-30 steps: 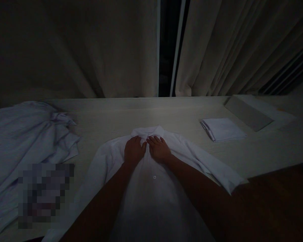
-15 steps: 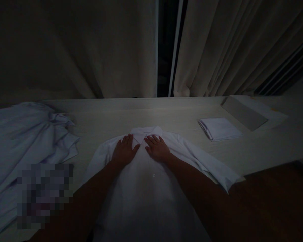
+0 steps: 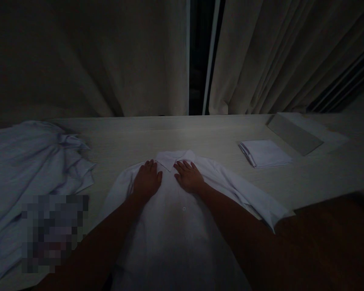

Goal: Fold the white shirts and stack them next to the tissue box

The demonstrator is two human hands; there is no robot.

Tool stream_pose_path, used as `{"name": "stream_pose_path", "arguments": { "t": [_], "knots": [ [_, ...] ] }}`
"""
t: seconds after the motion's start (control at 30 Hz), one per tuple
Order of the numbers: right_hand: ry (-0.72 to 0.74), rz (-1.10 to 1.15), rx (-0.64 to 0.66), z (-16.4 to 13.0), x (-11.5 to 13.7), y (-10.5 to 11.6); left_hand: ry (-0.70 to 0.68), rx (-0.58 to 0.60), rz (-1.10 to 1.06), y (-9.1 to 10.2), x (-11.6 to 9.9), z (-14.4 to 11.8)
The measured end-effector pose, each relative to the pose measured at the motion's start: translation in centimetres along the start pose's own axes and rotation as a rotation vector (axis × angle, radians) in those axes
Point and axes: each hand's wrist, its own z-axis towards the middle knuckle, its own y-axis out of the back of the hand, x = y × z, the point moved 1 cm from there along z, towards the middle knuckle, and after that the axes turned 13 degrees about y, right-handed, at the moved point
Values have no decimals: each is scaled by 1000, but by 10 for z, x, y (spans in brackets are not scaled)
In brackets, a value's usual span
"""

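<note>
A white collared shirt (image 3: 172, 226) lies spread out, front side up, on a pale table, its collar at the far end. My left hand (image 3: 147, 180) rests flat on the shirt just left of the collar, fingers extended. On the other side of the collar, my right hand (image 3: 188, 176) presses flat with fingers spread. Neither hand grips the cloth. One sleeve reaches out to the right past my right forearm; the left sleeve is partly hidden behind my left arm.
A heap of white garments (image 3: 33, 161) covers the left side, with a blurred-out patch in front of it. Toward the right lie a folded white cloth (image 3: 267, 153) and a box-like object (image 3: 294, 133). Curtains (image 3: 133, 60) hang behind the table (image 3: 212, 133).
My left hand has slid slightly left, away from the collar point, and more of the collar shows. My right hand has stayed nearly in place.
</note>
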Motion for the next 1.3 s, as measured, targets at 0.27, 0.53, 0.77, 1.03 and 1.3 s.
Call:
{"name": "stream_pose_path", "arguments": {
  "t": [0.27,0.53,0.77,1.03,1.3],
  "knots": [
    [21,7,76,8,-13,8,22,189,31,26,-17,-73],
    [-32,27,14,-54,-8,32,-37,257,-10,9,27,-64],
    [-181,-75,115,-168,-59,45,-108,242,-49,6,39,-57],
    [-118,-111,117,-130,-116,47,-100,246,-53,-6,32,-34],
    [-41,-102,135,-94,-163,41,-93,249,-60,-17,30,2]
  ]
}}
